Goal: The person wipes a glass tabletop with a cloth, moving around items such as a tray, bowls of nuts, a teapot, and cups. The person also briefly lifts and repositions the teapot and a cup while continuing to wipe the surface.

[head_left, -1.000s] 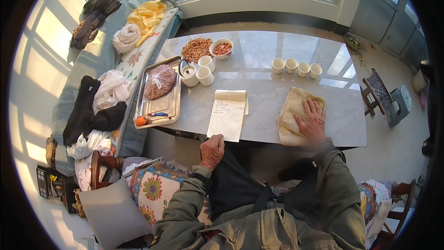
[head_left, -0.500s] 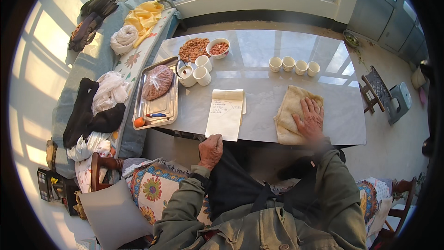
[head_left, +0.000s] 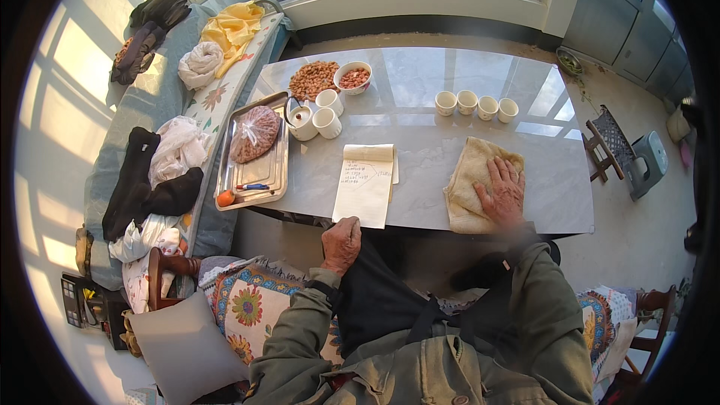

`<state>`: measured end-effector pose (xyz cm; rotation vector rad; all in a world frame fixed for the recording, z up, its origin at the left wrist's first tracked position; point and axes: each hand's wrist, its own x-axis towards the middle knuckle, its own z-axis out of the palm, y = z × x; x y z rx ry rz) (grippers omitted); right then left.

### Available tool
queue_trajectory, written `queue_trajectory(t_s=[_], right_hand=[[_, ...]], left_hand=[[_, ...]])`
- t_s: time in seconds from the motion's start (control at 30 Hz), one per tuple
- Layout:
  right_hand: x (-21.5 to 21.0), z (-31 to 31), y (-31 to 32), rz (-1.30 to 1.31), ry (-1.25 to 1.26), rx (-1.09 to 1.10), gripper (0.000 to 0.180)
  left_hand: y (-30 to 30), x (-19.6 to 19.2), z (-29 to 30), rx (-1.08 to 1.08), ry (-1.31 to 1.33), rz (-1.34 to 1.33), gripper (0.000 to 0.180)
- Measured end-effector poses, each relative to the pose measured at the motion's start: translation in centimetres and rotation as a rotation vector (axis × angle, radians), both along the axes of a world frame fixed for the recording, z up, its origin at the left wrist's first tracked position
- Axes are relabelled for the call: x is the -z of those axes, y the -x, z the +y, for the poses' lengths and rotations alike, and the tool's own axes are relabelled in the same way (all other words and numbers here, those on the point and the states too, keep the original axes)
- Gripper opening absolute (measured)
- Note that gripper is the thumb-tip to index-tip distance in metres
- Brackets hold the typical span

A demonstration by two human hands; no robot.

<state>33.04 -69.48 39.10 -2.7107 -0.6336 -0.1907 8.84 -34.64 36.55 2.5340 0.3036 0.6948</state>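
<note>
My right hand point(head_left: 501, 191) lies flat with fingers spread on a folded tan towel point(head_left: 466, 180) near the table's front edge. My left hand point(head_left: 342, 245) is curled into a fist at the lower left corner of a notepad point(head_left: 365, 187). Whatever its fingers may hold is hidden. Handwriting covers the upper part of the notepad's page, which reaches the table's front edge. Farther back, several small white cups point(head_left: 466, 103) stand in a row beyond the towel.
On the table's left, a metal tray point(head_left: 259, 172) carries a bag of peanuts point(head_left: 256, 135), an orange fruit point(head_left: 225, 198) and a pen point(head_left: 253, 187). Behind are a teapot point(head_left: 303, 126), two cups point(head_left: 327, 121), a peanut pile point(head_left: 313, 81) and a bowl point(head_left: 353, 79). Clothes point(head_left: 180, 151) cover the bed.
</note>
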Motion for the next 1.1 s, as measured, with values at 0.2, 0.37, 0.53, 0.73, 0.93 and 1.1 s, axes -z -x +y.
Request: queue_trajectory(t_s=[0.2,0.37,0.53,0.73,0.93,1.1], right_hand=[[0.07,0.03,-0.01,0.0,0.004,-0.001,0.074],[0.17,-0.03,-0.02,0.0,0.004,-0.001,0.074],[0.1,0.01,0.04,0.009,0.005,0.01,0.073],[-0.03,0.06,0.15,0.007,-0.001,0.011,0.072],[0.17,0.07,0.27,-0.006,-0.014,0.013,0.071],[0.34,0.05,0.3,-0.012,-0.014,0.009,0.071]], left_hand=[[0.07,0.1,0.1,0.003,-0.003,0.016,0.014],[0.01,0.28,0.16,0.002,-0.002,0.001,0.014],[0.04,0.25,0.16,0.005,-0.004,0.003,0.013],[0.06,0.02,0.08,-0.01,0.018,0.016,0.016],[0.1,-0.19,-0.03,-0.01,0.019,0.015,0.016],[0.01,0.01,-0.04,-0.011,0.028,0.011,0.015]])
